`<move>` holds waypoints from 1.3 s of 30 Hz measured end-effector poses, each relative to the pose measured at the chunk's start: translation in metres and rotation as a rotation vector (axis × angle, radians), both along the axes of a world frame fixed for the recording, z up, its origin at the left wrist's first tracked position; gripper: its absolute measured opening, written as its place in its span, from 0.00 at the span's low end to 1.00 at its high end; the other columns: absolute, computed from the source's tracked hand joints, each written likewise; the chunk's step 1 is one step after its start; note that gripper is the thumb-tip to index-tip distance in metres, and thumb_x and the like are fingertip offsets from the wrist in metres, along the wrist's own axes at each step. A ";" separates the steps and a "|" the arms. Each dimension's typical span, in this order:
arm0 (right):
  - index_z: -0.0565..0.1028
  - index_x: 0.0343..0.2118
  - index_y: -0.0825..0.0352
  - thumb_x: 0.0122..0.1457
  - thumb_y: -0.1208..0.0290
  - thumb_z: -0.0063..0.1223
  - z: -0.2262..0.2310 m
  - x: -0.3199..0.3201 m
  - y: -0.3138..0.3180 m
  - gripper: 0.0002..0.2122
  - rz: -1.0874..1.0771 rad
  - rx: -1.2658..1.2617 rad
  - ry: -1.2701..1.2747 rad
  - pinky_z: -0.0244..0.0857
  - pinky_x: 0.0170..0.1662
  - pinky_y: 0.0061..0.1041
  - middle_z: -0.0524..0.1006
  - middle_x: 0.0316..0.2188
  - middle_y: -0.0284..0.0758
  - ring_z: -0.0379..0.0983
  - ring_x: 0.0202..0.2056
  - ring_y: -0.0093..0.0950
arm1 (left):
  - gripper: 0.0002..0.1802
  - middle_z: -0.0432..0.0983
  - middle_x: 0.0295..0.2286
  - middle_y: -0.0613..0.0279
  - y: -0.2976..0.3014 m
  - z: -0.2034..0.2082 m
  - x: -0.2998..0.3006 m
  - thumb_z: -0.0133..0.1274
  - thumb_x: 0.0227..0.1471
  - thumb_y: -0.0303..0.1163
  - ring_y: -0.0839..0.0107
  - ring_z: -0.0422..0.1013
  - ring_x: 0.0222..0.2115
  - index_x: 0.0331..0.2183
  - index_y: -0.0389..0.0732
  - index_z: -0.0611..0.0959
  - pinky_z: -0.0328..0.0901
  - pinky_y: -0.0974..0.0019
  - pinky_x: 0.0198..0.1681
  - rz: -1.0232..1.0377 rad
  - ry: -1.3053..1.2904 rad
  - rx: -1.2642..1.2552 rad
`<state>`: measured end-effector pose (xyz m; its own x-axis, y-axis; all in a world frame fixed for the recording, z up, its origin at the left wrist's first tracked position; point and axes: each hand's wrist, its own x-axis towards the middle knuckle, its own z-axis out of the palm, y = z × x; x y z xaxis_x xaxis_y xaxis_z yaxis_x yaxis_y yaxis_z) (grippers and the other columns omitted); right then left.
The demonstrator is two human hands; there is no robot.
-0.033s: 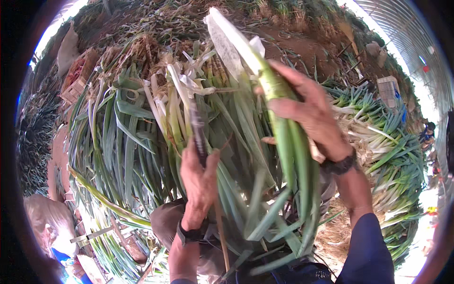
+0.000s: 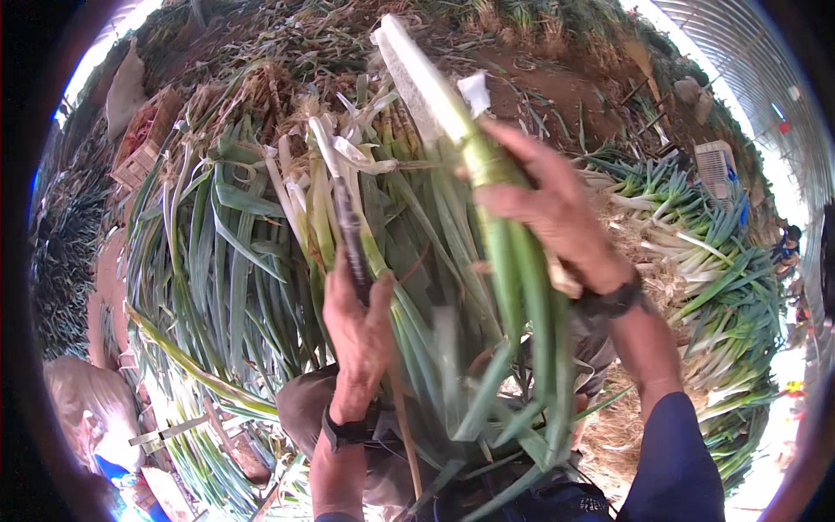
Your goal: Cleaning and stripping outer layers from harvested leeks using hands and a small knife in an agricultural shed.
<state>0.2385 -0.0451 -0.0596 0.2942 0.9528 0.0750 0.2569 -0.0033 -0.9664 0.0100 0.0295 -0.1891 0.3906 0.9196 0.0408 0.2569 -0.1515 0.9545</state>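
Bare dirt floor (image 2: 557, 91), curved corrugated wall (image 2: 757, 61), bright daylight

a white plastic crate (image 2: 715, 165) at right, wooden crate (image 2: 142, 148) at left.

Farm greenhouse tunnel, harvest sorting in full swing.
Arched ribbed roof (image 2: 739, 52) overhead, bare soil (image 2: 557, 87), heaps of green onions (image 2: 696, 252) and crates (image 2: 143, 143) all around.

Leek (image 2: 500, 252): white shaft fading into green leaves. Blade (image 2: 350, 239) looks dark, maybe black. Sleeve (image 2: 674, 461) navy, wristbands (image 2: 609, 302) black.
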 end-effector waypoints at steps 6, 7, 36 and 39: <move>0.57 0.69 0.67 0.63 0.60 0.59 -0.145 -0.039 0.039 0.35 0.220 0.150 -0.295 0.74 0.54 0.39 0.64 0.64 0.46 0.73 0.55 0.38 | 0.37 0.72 0.43 0.50 0.012 -0.008 -0.012 0.58 0.54 0.38 0.61 0.71 0.42 0.61 0.32 0.69 0.66 0.62 0.49 0.085 -0.189 0.070; 0.60 0.67 0.67 0.64 0.59 0.57 -0.155 -0.036 0.036 0.33 0.205 0.044 -0.417 0.71 0.56 0.40 0.66 0.63 0.46 0.73 0.55 0.41 | 0.37 0.72 0.43 0.50 0.008 -0.004 -0.012 0.58 0.54 0.38 0.61 0.71 0.42 0.61 0.32 0.69 0.66 0.62 0.49 0.082 -0.188 0.065; 0.75 0.50 0.64 0.62 0.67 0.56 -0.185 -0.058 -0.050 0.15 0.303 -0.602 -0.678 0.73 0.41 0.38 0.80 0.35 0.46 0.79 0.41 0.43 | 0.39 0.71 0.37 0.49 -0.008 -0.019 -0.006 0.59 0.53 0.43 0.56 0.70 0.37 0.60 0.30 0.70 0.66 0.58 0.44 -0.166 -0.003 -0.147; 0.75 0.38 0.68 0.61 0.73 0.53 -0.187 -0.041 -0.058 0.06 0.366 -0.463 -0.666 0.73 0.40 0.43 0.76 0.28 0.42 0.77 0.36 0.46 | 0.39 0.71 0.37 0.49 -0.012 -0.021 0.001 0.58 0.53 0.44 0.56 0.70 0.38 0.60 0.29 0.70 0.66 0.58 0.44 -0.172 -0.026 -0.161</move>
<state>0.1979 -0.1027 -0.2468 -0.0021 0.9556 -0.2946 0.8270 -0.1640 -0.5378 0.0110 0.0175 -0.2100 0.5428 0.8352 -0.0885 0.2152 -0.0365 0.9759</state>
